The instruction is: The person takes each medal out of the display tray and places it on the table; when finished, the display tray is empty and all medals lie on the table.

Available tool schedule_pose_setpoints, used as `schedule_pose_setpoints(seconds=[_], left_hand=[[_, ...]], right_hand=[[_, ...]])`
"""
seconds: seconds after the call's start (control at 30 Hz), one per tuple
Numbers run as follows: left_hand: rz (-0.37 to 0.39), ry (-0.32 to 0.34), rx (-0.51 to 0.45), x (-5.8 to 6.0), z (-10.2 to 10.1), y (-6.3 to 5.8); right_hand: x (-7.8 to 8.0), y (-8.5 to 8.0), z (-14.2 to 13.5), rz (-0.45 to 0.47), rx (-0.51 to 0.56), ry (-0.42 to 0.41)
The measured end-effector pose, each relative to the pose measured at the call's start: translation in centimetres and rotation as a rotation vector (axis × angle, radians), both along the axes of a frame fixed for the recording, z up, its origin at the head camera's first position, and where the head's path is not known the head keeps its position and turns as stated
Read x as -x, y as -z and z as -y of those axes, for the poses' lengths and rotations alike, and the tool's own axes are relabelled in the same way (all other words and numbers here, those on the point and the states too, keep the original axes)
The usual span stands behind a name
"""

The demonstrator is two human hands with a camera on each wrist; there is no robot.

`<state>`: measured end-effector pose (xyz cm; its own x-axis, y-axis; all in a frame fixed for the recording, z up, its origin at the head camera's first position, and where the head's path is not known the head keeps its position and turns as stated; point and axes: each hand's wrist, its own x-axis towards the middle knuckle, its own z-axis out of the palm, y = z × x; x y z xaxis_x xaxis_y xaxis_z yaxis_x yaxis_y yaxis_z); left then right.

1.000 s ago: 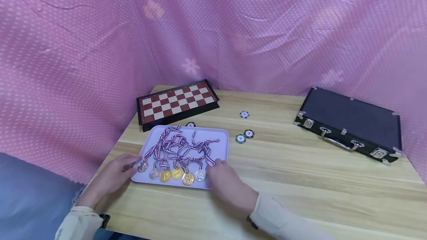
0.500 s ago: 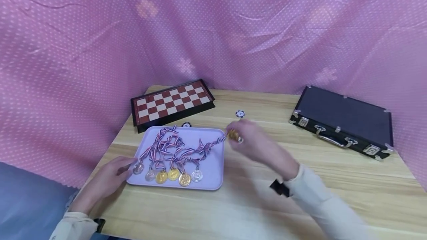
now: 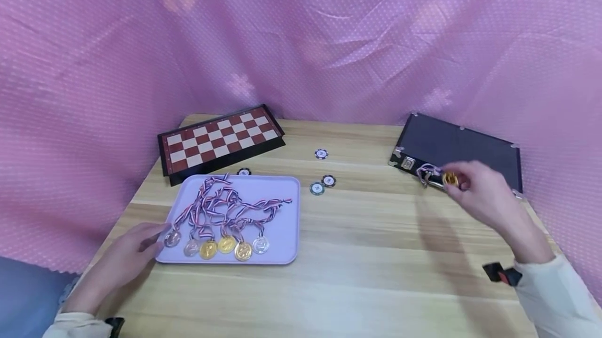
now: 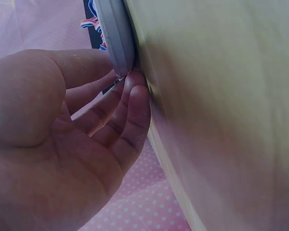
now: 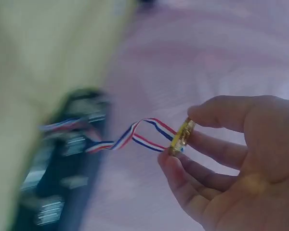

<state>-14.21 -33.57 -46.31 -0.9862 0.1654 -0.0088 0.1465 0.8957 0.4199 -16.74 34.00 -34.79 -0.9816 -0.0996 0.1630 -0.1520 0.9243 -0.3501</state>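
Note:
My right hand (image 3: 486, 197) pinches a gold medal (image 5: 182, 137) between thumb and fingers, raised in front of the black case (image 3: 463, 142). Its red, white and blue ribbon (image 5: 149, 124) trails off to the left and overlaps the case's handle side in the head view. At the lower left corner of the lilac tray (image 3: 287, 236), my left hand (image 3: 124, 257) grips the rim, thumb and fingers on either side of it. Several gold medals (image 3: 243, 251) and silver medals (image 3: 261, 244) lie along the tray's near side, their tangled ribbons (image 3: 218, 205) spread behind them.
A folded chessboard box (image 3: 221, 142) stands at the back left, behind the tray. Loose poker chips (image 3: 321, 153) lie on the wooden table (image 3: 367, 254), one close to the tray's far edge. A pink dotted curtain (image 3: 301, 40) hangs behind the table.
My right hand has picked a gold medal from the tray's right side and carried it up and right, toward the case. My left hand has stayed at the tray's corner.

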Motion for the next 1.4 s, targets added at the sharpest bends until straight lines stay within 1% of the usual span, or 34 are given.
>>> schedule_pose_setpoints(seconds=[0.1, 0.13, 0.23, 0.3, 0.4, 0.47, 0.6, 0.73, 0.83, 1.0, 1.1, 1.2, 1.3, 1.4], left_hand=[[-0.014, 0.002, 0.006, -0.3, 0.6, -0.4], [-0.022, 0.005, 0.003, -0.5, 0.8, -0.4], [-0.032, 0.003, -0.001, -1.0, 1.4, -0.8], [-0.038, 0.001, -0.003, -1.3, 1.7, -0.8], [-0.045, -0.007, 0.007, -1.4, 2.0, -0.9], [-0.052, -0.004, 0.002, -1.4, 2.0, -0.7], [-0.051, 0.003, -0.010, -1.5, 1.9, -0.4], [-0.042, 0.002, -0.013, -1.6, 1.8, -0.1], [-0.044, 0.002, -0.017, -1.6, 1.7, 0.0], [-0.037, 0.006, -0.022, -1.5, 1.4, 0.0], [-0.024, 0.001, -0.004, -1.5, 1.2, 0.0], [-0.013, 0.001, 0.001, -1.3, 1.0, 0.1], [-0.024, 0.014, -0.009, -0.9, 0.6, 0.2], [-0.019, 0.026, -0.012, -0.1, 0.0, 0.2]], right_hand=[[-1.5, 3.7, -1.7, 0.098, 0.031, -0.010], [-2.0, 4.9, -2.1, 0.123, 0.042, -0.002], [-3.7, 7.8, -2.9, 0.136, 0.041, 0.030], [-4.9, 9.2, -3.0, 0.137, 0.031, 0.049], [-6.5, 10.3, -3.2, 0.108, 0.023, 0.061], [-7.4, 10.6, -3.1, 0.089, 0.023, 0.064], [-8.4, 10.9, -2.8, 0.018, -0.004, 0.052], [-8.6, 11.3, -2.8, -0.048, -0.024, 0.016], [-8.6, 11.4, -2.9, -0.070, -0.017, 0.006], [-8.7, 11.6, -3.2, -0.078, -0.009, 0.002], [-8.8, 11.7, -3.4, -0.082, -0.016, -0.003], [-9.0, 11.8, -3.6, -0.059, -0.016, 0.003], [-9.6, 11.7, -3.8, -0.022, -0.019, 0.036], [-10.0, 10.9, -3.4, -0.002, -0.012, 0.097]])
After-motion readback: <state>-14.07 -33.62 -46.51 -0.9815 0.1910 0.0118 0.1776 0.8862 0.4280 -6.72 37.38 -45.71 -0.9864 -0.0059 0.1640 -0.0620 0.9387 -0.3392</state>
